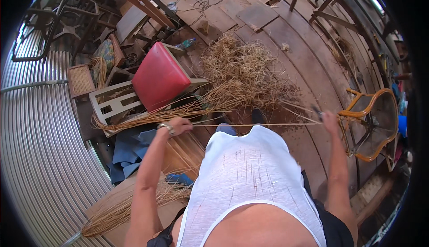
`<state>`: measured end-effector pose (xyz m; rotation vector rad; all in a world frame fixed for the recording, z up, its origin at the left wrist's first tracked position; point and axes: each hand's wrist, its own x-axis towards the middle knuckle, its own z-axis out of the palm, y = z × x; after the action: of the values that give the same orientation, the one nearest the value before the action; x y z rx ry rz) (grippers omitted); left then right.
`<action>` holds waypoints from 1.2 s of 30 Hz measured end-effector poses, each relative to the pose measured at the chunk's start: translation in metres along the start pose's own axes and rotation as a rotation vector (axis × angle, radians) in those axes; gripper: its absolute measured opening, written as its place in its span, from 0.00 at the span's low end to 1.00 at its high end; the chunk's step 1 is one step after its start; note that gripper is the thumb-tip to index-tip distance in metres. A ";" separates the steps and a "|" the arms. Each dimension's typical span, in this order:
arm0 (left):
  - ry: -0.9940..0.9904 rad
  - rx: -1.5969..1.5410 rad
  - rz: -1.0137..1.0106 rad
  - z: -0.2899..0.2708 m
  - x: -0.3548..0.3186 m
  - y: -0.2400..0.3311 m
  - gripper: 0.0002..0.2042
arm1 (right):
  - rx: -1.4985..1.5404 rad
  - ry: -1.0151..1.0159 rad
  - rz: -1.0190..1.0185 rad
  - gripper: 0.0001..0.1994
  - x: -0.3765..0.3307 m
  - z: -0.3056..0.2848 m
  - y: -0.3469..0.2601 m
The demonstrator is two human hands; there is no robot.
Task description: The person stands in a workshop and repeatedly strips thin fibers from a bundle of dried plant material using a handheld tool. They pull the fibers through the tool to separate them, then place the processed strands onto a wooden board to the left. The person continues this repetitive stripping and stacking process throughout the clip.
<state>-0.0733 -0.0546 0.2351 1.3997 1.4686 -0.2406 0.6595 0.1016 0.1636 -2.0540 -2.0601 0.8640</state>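
Cane strand (254,124) — stretched taut between my two hands, which I hold well apart. My left hand (175,126) is closed on one end, just below the red cushioned chair (158,77); my right hand (330,121) pinches the other end, far right of that chair, beside a cane-seated chair frame (373,122). Loose straw pile (243,70) — right of the red chair, on the plank floor (290,37).

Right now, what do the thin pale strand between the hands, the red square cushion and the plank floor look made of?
Thin pale strand: likely cane or rattan, straw-coloured and matte, matching the loose fibre heap. Red square cushion: probably vinyl or leatherette, smooth with a slight sheen. Plank floor: bare wood, brown, worn, seams visible.
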 end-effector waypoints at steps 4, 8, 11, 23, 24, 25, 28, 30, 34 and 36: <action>0.087 0.060 -0.260 -0.032 -0.060 -0.061 0.12 | -0.250 0.256 0.266 0.13 -0.031 -0.073 0.159; 0.183 -0.216 -0.593 -0.038 -0.066 -0.074 0.09 | -0.254 0.395 0.177 0.13 -0.035 -0.086 0.139; 0.269 -0.052 -0.292 -0.026 -0.032 -0.066 0.09 | -0.261 0.106 0.282 0.14 -0.009 -0.065 -0.003; 0.197 0.368 0.644 -0.049 0.081 0.233 0.04 | 0.613 -0.707 -0.261 0.06 -0.001 0.031 -0.300; 0.201 0.397 0.651 -0.050 0.089 0.239 0.04 | 0.585 -0.728 -0.298 0.06 -0.001 0.031 -0.310; 0.201 0.429 0.663 -0.050 0.096 0.245 0.04 | 0.559 -0.742 -0.330 0.07 -0.002 0.032 -0.318; 0.318 0.508 0.687 -0.046 0.109 0.258 0.05 | 0.629 -0.575 -0.403 0.09 -0.007 0.048 -0.328; 0.580 0.325 0.698 -0.040 0.109 0.259 0.09 | 0.574 -0.504 -0.248 0.11 -0.007 0.052 -0.332; 0.937 -0.196 0.494 0.004 0.106 0.229 0.18 | 0.682 -0.499 0.028 0.14 -0.002 0.078 -0.317; 0.659 -0.535 0.163 0.039 0.103 0.206 0.18 | 0.690 -0.380 0.027 0.15 -0.004 0.098 -0.312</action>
<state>0.1394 0.0409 0.2401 1.1828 1.7487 0.7352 0.3389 0.0908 0.2260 -1.6182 -1.5283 1.7731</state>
